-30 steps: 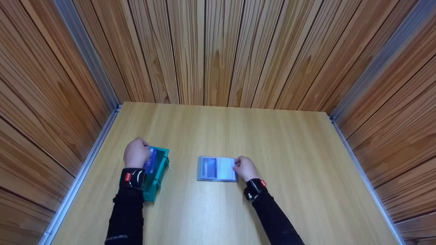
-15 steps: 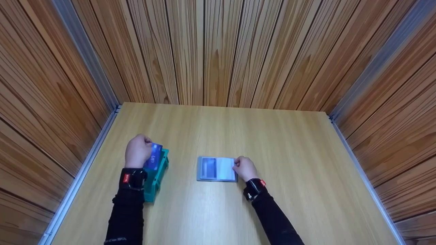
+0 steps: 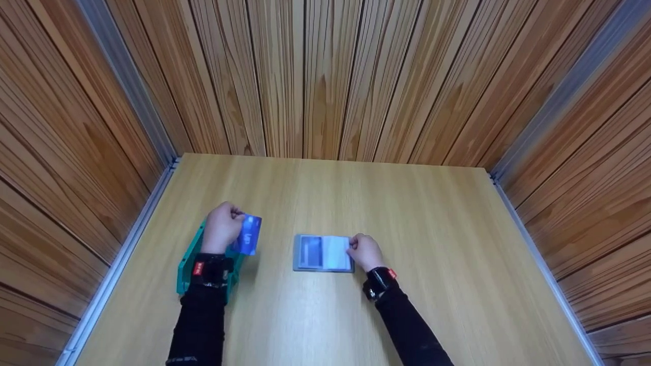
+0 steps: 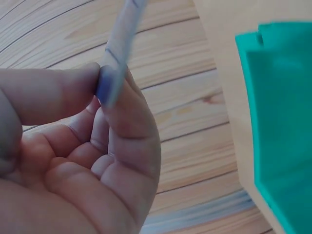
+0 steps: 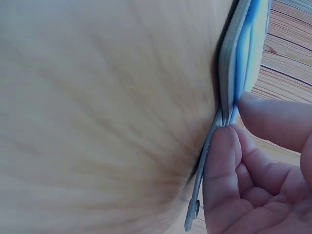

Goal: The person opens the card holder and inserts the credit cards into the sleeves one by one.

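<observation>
Between thumb and forefinger my left hand (image 3: 221,229) pinches a blue plastic card (image 3: 250,235), held up over the right side of a teal bin (image 3: 188,262). In the left wrist view the card (image 4: 122,44) shows nearly edge-on, with the bin's wall (image 4: 280,112) to its right. A card holder (image 3: 310,252) with clear sleeves lies opened at mid-table. My right hand (image 3: 367,251) pinches its right edge. A strap with a snap button (image 5: 195,207) sticks out from the holder (image 5: 229,68) beside the fingers in the right wrist view. My left forearm hides part of the bin.
The light wooden tabletop (image 3: 325,198) is bounded by wood-plank walls (image 3: 325,76) at the back and sides. Metal rails (image 3: 122,259) run along the table's side edges.
My left hand has lifted the blue card out of the teal bin and carried it to the right, towards the card holder. My right hand stays on the holder's edge.
</observation>
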`<act>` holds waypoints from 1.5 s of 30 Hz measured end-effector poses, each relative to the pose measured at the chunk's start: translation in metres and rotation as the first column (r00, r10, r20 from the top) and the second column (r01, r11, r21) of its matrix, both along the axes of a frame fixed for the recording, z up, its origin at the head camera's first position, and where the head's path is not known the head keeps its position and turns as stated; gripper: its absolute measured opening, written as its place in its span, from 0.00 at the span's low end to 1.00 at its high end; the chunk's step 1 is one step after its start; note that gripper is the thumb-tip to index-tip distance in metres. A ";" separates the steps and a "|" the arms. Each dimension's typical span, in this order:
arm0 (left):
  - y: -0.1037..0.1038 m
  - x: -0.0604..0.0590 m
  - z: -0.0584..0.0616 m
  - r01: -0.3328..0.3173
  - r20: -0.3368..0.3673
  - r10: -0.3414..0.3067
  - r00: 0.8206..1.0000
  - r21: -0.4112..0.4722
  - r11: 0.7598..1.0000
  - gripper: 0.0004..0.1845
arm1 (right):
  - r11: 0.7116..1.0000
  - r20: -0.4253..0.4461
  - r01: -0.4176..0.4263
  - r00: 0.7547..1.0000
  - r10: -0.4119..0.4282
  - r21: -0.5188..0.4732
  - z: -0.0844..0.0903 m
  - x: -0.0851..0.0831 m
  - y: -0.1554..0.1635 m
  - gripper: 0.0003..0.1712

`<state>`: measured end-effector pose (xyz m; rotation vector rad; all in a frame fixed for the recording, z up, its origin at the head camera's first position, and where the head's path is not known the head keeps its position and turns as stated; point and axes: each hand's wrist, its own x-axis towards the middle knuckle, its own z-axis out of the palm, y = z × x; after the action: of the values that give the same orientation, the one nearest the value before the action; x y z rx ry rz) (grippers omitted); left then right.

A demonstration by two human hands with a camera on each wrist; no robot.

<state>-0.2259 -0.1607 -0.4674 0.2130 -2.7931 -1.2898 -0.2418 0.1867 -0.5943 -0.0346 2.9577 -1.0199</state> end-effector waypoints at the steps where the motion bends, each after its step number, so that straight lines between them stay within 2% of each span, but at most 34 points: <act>1: 0.002 0.000 -0.001 0.002 -0.010 -0.002 1.000 0.007 1.000 0.07 | 1.000 -0.003 -0.002 1.000 0.002 0.002 0.000 0.000 0.000 0.09; 5: 0.011 -0.001 -0.003 0.011 -0.013 -0.010 1.000 0.050 0.999 0.09 | 1.000 -0.007 -0.007 1.000 0.007 0.006 0.001 0.001 0.001 0.09; 12: 0.033 -0.001 -0.004 0.015 0.040 -0.022 0.999 0.153 0.988 0.08 | 1.000 0.038 0.002 0.999 -0.001 -0.025 0.004 0.002 0.001 0.09; 18: 0.049 -0.003 -0.007 0.022 0.022 -0.027 0.999 0.194 0.981 0.08 | 0.998 0.042 0.000 0.999 0.003 -0.055 0.008 0.003 0.002 0.07; 22: 0.061 -0.004 -0.008 0.024 0.040 -0.035 0.999 0.246 0.969 0.07 | 0.996 0.042 0.016 0.999 -0.013 -0.083 0.012 0.004 0.004 0.07; 27: 0.075 -0.005 -0.010 0.038 0.022 -0.046 0.999 0.271 0.962 0.07 | 0.992 -0.009 0.015 1.000 -0.016 -0.125 0.022 0.006 0.003 0.09; 34: 0.091 -0.005 -0.016 0.075 -0.057 -0.062 0.996 0.256 0.964 0.05 | 0.987 -0.136 -0.037 0.991 0.016 -0.155 0.043 0.011 -0.004 0.10; 40: 0.100 -0.005 -0.020 0.074 -0.032 -0.067 0.997 0.270 0.960 0.05 | 0.982 -0.123 -0.041 0.992 0.018 -0.183 0.058 0.012 -0.008 0.10; 45: 0.109 -0.008 -0.031 0.059 -0.027 -0.054 0.998 0.287 0.956 0.04 | 0.982 -0.142 -0.050 0.990 0.024 -0.181 0.055 0.012 -0.008 0.10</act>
<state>-0.2339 -0.0518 -0.4988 0.1331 -2.6024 -1.7000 -0.2301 0.1785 -0.5393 -0.1686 2.9589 -1.3359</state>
